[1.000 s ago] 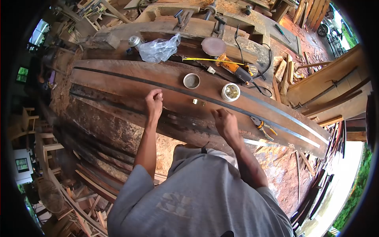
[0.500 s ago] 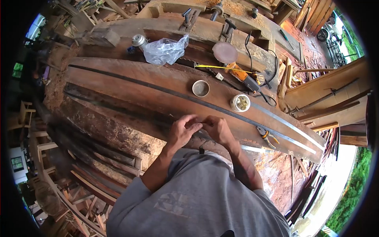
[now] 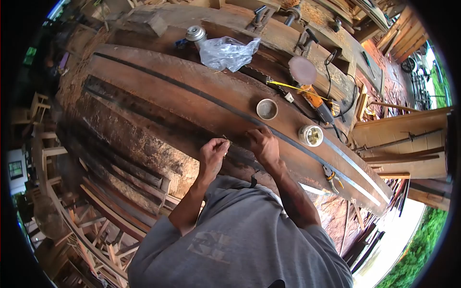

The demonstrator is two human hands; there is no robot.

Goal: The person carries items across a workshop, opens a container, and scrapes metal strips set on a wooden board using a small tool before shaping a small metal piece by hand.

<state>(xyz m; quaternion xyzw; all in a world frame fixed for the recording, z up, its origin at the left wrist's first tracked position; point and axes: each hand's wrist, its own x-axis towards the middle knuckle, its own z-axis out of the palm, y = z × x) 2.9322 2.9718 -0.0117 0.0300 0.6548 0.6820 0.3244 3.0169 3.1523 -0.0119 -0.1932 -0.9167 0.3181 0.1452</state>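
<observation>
My left hand (image 3: 212,157) is pinched over the near edge of a long brown plank (image 3: 158,79). A tiny pale bit pokes from its fingertips, too small to name. To its right, my right hand (image 3: 263,148) hovers over the same plank with curled fingers; whether they hold anything is hidden. Just beyond it stands a shallow round tin (image 3: 267,109). An open jar (image 3: 310,136) with pale pieces inside sits to the right. Pliers (image 3: 331,178) with yellow-and-black handles lie on the plank nearer my right forearm.
Behind the tin lie an orange power tool (image 3: 314,102) with a cord, a round brown disc (image 3: 302,71) and a yellow measuring tape (image 3: 288,86). A clear plastic bag (image 3: 228,53) leans by a metal can (image 3: 196,34). Clamps (image 3: 307,41) and sawdust cover the far timber.
My hands were together at the fingertips and have come apart, the left to the left and the right to the right. The whole view has shifted and tilted.
</observation>
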